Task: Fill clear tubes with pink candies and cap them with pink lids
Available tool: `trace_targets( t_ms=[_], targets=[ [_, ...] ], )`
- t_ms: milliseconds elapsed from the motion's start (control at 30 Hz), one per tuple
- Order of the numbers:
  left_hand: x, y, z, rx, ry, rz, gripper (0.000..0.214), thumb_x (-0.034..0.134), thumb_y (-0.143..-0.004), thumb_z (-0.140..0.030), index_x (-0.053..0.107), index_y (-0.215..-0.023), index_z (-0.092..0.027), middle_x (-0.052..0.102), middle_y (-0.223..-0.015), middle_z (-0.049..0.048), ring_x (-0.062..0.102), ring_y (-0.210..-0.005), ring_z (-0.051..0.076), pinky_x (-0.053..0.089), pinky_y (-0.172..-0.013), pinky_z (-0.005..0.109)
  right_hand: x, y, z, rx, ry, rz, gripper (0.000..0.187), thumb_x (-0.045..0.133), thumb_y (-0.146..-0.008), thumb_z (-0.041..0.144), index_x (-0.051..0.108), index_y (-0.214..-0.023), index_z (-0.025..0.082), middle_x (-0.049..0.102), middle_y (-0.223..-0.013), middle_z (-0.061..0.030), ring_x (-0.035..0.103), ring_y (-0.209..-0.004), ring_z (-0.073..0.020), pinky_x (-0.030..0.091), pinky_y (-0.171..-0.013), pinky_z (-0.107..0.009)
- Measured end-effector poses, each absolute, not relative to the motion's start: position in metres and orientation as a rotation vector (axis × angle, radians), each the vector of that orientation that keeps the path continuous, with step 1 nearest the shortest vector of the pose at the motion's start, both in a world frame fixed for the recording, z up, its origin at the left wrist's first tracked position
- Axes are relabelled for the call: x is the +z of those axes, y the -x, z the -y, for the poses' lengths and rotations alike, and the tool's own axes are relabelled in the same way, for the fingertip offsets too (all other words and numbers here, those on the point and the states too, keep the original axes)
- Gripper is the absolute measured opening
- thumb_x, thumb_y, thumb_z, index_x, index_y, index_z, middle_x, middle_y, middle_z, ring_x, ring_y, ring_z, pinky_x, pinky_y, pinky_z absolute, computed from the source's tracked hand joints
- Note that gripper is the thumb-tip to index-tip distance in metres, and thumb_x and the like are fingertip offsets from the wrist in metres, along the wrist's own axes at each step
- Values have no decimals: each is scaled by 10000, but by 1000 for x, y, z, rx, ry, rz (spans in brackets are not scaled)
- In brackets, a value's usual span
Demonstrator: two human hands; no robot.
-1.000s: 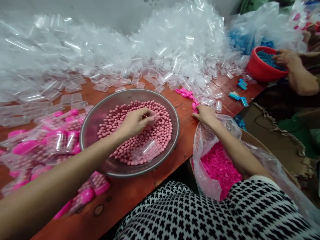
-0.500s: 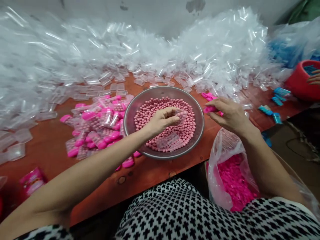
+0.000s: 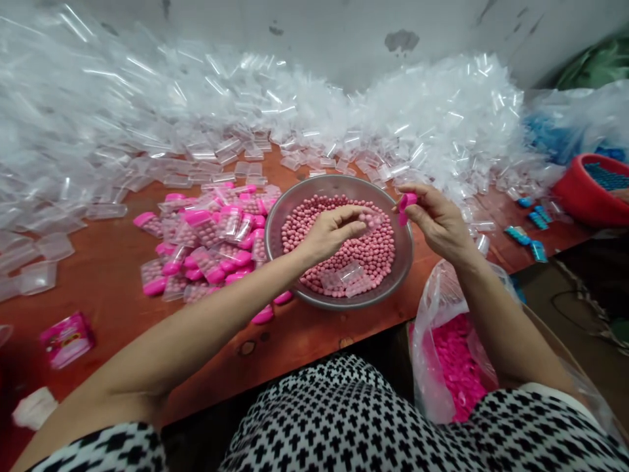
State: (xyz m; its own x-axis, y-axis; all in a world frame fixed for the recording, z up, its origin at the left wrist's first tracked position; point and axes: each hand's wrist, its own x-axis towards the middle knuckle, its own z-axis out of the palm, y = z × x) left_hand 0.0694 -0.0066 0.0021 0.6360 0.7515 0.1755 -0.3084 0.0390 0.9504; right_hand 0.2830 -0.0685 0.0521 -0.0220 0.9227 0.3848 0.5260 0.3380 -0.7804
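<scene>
A metal bowl (image 3: 405, 262) full of pink candies (image 3: 378, 252) sits on the red-brown table. My left hand (image 3: 334, 231) hovers over the bowl, fingers closed on a small clear plastic container (image 3: 369, 220) with candies in it. My right hand (image 3: 437, 219) is at the bowl's right rim, pinching a pink cap (image 3: 405, 204) close to that container. Two empty clear containers (image 3: 346, 278) lie on the candies near the front of the bowl.
Filled, pink-capped containers (image 3: 206, 242) lie heaped left of the bowl. A big pile of empty clear containers (image 3: 275, 111) runs along the wall. A bag of pink caps (image 3: 457, 367) stands by my right knee. A red basin (image 3: 587, 196) with blue caps sits far right.
My right hand picked a pink cap off the table and brought it left toward the container in my left hand. The view swung left and pulled back.
</scene>
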Motion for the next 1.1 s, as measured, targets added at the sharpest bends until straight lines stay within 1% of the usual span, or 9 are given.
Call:
trace_targets(
  t_ms=[67,233,367,500,600,733,933,1033,1100],
  targets=[
    [3,-70,9,842,-1368,-419,370,770,-778,-401,748,-1051,-152,750,-1035,90,694,-981,225,548,-928,378,56,-281,69,374,1292,1852,302,594,-930,350,660,-1212,266,704,-1204,-60,651,-1141,-230,491,-1019,-411],
    [0,-69,11,881,-1499,-472,370,714,-814,-398,735,-1072,-132,728,-1079,96,682,-942,204,550,-853,312,54,-268,68,153,1152,2106,304,630,-918,274,655,-1212,201,740,-1129,-90,709,-1017,-208,559,-900,-334],
    [-2,-66,14,893,-1641,-508,303,652,-851,-367,746,-1030,-142,735,-972,73,692,-878,194,552,-794,289,45,-263,66,123,1147,2150,255,647,-913,270,669,-1156,195,757,-1073,-93,720,-983,-206,569,-864,-318],
    [0,-62,18,969,-1738,-547,254,627,-867,-320,761,-997,-148,755,-931,67,700,-835,181,549,-755,267,41,-264,70,182,1153,2147,204,645,-915,265,670,-1104,193,762,-1033,-79,728,-902,-192,573,-788,-293],
    [0,-62,19,1002,-1785,-562,220,642,-862,-284,771,-973,-145,772,-905,68,709,-800,172,547,-725,250,40,-264,76,171,1173,2181,164,620,-932,265,662,-1077,202,761,-991,-64,725,-864,-185,564,-758,-284],
    [-5,-64,18,1031,-1837,-570,195,650,-860,-270,776,-948,-151,781,-885,66,724,-785,177,553,-724,248,37,-262,79,-19,1198,2277,175,572,-957,260,632,-1111,202,747,-954,-69,711,-839,-197,549,-739,-295],
    [-7,-66,15,1059,-2043,-638,192,583,-880,-205,768,-846,-165,769,-791,41,709,-720,156,523,-682,222,35,-256,72,-258,1218,2424,214,470,-1001,270,625,-1071,140,709,-838,-98,655,-747,-207,480,-661,-297],
    [-6,-64,14,1067,-2062,-662,192,583,-866,-204,767,-820,-174,765,-765,36,704,-714,156,513,-681,223,34,-254,66,-230,1293,2459,201,464,-994,250,637,-992,147,701,-824,-97,639,-731,-203,437,-624,-291],
    [-7,-63,13,1043,-2033,-679,178,606,-847,-227,772,-804,-178,767,-764,37,696,-704,161,512,-682,236,34,-254,62,-126,1304,2460,188,485,-978,249,647,-970,153,714,-839,-94,644,-730,-198,430,-614,-286]
  ],
)
